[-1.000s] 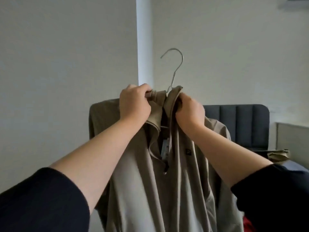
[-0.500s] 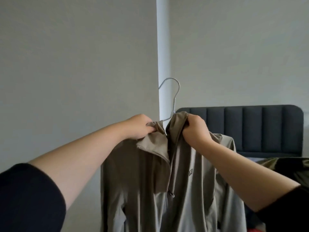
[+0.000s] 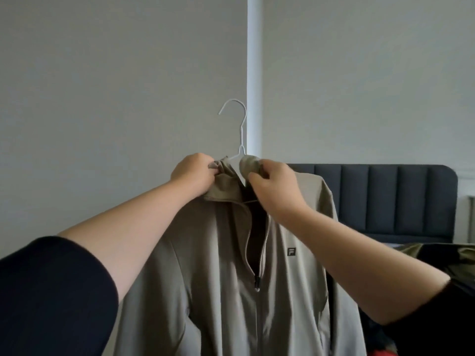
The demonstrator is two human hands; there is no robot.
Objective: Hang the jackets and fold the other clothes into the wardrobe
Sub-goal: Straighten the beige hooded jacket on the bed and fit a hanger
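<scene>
— What has changed in the last second?

— The jacket [image 3: 221, 253] was bunched round the neck of the hanger [image 3: 237, 124], with our two hands close together. Now the collar [image 3: 226, 186] is spread to either side, the front faces us nearly flat, and the shoulders look to be sitting on the hanger's arms.

— And our hands?

— Both are curled tight on cloth. Our left hand [image 3: 195, 176] grips the collar flap left of centre; our right hand [image 3: 276, 188] pinches the rolled flap just right of it. The wire hook stands free above them, in the upper middle of the frame.

— What does that mean for the job?

— We judge this jacket dressed on its hanger and about ready for a rail. The zip [image 3: 257, 283] is open at the neck, so it could slip off one side if we tilt it. We see no wardrobe from here, only pale wall [image 3: 102, 98].

— Count things for us.

— One jacket, one hanger, two hands, one zip pull, one small chest logo [image 3: 291, 252]. One dark headboard [image 3: 385, 199] at the right. At the lower right lies one olive garment [image 3: 424, 250] and a scrap of red cloth [image 3: 380, 352]; how many more pieces are there, we cannot tell.
</scene>
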